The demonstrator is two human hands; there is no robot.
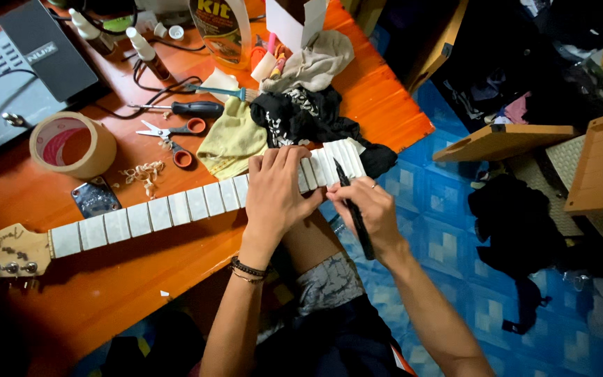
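Observation:
A guitar neck (155, 213) with its fretboard covered in pale masking tape lies across the orange table (127, 279), headstock (5, 253) at the left. My left hand (273, 192) presses flat on the neck near its right end, fingers spread over the taped frets. My right hand (370, 209) grips a slim black tool (354, 209) like a pen, its tip resting on the last frets at the neck's right end, which juts past the table edge.
Behind the neck lie a tape roll (71, 144), red-handled scissors (172, 132), a screwdriver (190, 108), a metal plate (95, 197), shavings, a yellow cloth (232, 143) and black rags (308, 115). Bottles and a grey device (15, 70) stand farther back. Blue patterned floor and wooden parts are at the right.

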